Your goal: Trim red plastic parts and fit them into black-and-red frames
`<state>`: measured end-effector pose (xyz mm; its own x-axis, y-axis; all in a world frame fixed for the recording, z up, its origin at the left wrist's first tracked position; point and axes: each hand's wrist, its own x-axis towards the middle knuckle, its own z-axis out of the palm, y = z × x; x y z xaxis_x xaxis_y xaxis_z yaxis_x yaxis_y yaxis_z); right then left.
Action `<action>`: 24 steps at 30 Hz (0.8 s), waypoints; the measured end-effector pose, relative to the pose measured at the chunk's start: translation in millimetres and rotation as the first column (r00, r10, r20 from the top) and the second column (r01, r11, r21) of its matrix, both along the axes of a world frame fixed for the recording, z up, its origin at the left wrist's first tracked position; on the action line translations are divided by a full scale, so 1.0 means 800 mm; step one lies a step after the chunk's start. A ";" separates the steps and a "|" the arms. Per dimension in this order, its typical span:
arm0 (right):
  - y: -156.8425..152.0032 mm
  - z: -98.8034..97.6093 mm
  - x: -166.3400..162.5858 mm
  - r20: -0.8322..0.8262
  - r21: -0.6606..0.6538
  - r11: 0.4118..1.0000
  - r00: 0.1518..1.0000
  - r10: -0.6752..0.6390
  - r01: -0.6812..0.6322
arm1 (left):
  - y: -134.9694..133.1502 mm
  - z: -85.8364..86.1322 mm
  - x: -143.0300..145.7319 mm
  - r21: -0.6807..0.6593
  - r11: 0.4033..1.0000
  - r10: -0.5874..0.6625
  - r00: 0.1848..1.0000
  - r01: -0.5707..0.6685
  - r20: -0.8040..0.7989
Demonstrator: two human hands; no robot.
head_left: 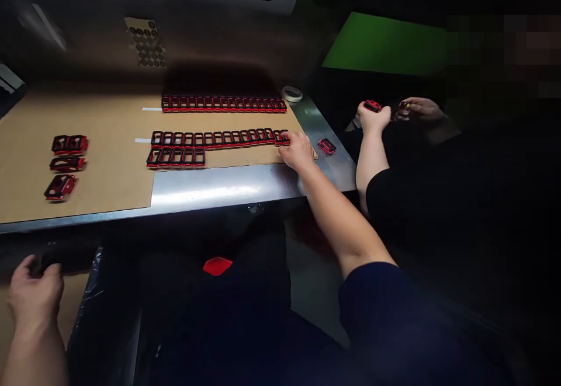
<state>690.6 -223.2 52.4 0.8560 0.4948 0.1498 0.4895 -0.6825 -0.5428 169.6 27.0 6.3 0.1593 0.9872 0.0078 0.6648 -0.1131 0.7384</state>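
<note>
My right hand (297,149) reaches onto the table and rests at the right end of the middle row of red-and-black frames (219,138), fingers curled against the last piece. A far row of frames (223,103) and a short near row of frames (176,156) lie on the brown cardboard sheet (100,158). My left hand (35,292) is low at the left, below the table edge, fingers closed round a dark object (68,259) I cannot make out. A red piece (217,265) lies on my dark lap.
Several loose frames (66,164) lie at the cardboard's left. A single red piece (327,146) sits on the metal table (219,187) near its right edge, a tape roll (292,93) behind. A co-worker's hands (372,116) hold a red piece at right. A green surface (385,44) lies beyond.
</note>
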 end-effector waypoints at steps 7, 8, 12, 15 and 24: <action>0.012 -0.025 0.059 0.107 -0.200 0.980 0.994 0.009 0.013 | -0.040 -0.031 0.000 -0.048 0.961 0.278 0.942 -0.274 0.188; 0.010 -0.029 0.061 0.119 -0.207 0.978 0.993 0.017 0.008 | -0.043 -0.033 0.003 -0.070 0.970 0.242 0.946 -0.232 0.216; 0.007 -0.033 0.061 0.140 -0.231 0.973 0.989 0.039 -0.006 | -0.067 -0.027 0.040 -0.079 0.997 0.037 0.962 -0.016 0.269; 0.008 -0.030 0.058 0.140 -0.243 0.970 0.989 0.042 -0.007 | -0.104 -0.016 0.079 -0.019 0.984 -0.164 0.951 0.175 0.262; -0.046 -0.003 -0.013 0.181 -0.154 0.988 0.983 0.012 0.016 | -0.207 -0.032 0.144 -0.271 0.585 -0.591 0.630 0.765 0.503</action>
